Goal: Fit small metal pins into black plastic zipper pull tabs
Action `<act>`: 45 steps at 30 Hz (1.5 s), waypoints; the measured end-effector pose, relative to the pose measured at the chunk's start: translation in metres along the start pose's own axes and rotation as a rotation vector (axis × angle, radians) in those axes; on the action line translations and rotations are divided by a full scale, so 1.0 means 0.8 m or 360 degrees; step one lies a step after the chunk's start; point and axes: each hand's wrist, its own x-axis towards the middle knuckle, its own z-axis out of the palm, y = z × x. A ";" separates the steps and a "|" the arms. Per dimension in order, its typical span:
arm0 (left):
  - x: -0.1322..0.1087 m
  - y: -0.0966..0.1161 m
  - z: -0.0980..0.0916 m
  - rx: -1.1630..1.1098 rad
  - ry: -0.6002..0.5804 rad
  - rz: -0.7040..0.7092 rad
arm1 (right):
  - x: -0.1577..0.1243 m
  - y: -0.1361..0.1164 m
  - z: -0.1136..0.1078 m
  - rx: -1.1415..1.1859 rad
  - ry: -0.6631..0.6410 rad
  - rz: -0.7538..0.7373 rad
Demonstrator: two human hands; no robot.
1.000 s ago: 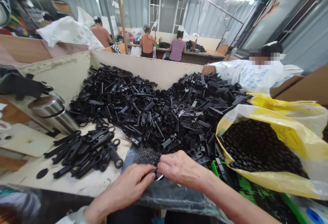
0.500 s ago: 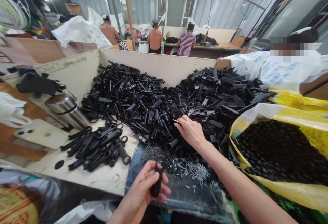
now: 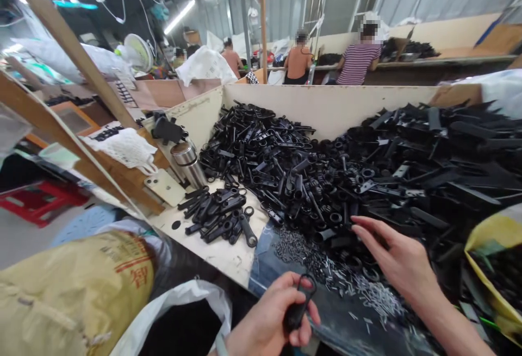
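My left hand [image 3: 281, 312] is closed around a black plastic handle-like part with a ring end [image 3: 299, 304], held above the front edge of the dark work mat [image 3: 326, 312]. My right hand [image 3: 397, 253] is at the near edge of a heap of black plastic parts [image 3: 277, 155], thumb and forefinger pinched together. Whatever is between those fingertips is too small and dark to make out. Below the hands, small metal pins [image 3: 379, 296] and tiny dark pieces [image 3: 291, 244] lie scattered on the mat. A smaller pile of black ring-ended parts [image 3: 220, 212] is at the left.
A steel flask [image 3: 188, 163] and a phone [image 3: 164, 187] stand left of the small pile. At the right is a yellow sack [image 3: 489, 242] of black pieces. A white bag [image 3: 222, 296] and a tan sack [image 3: 73, 291] sit at lower left. People [image 3: 359, 62] work at a far bench.
The view has turned left. My right hand has come back from the middle of the heap to its near edge. The part in my left hand now shows a ring at its top.
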 end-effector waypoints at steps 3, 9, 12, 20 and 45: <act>-0.003 -0.002 0.003 -0.0071 -0.0005 -0.0099 | -0.032 -0.047 0.001 0.0310 -0.0057 -0.0234; -0.015 -0.010 0.009 -0.0077 0.0019 0.0004 | -0.099 -0.097 0.026 0.0471 -0.0202 -0.0465; -0.021 -0.017 0.004 0.0084 0.0084 0.0085 | -0.113 -0.097 0.024 0.0489 -0.0286 -0.0313; -0.030 -0.021 -0.003 0.0301 -0.0007 0.0011 | -0.125 -0.097 0.012 0.0507 -0.0255 -0.0224; -0.049 -0.017 0.001 0.1106 0.0076 -0.0199 | -0.135 -0.083 0.004 0.0483 -0.0371 -0.0519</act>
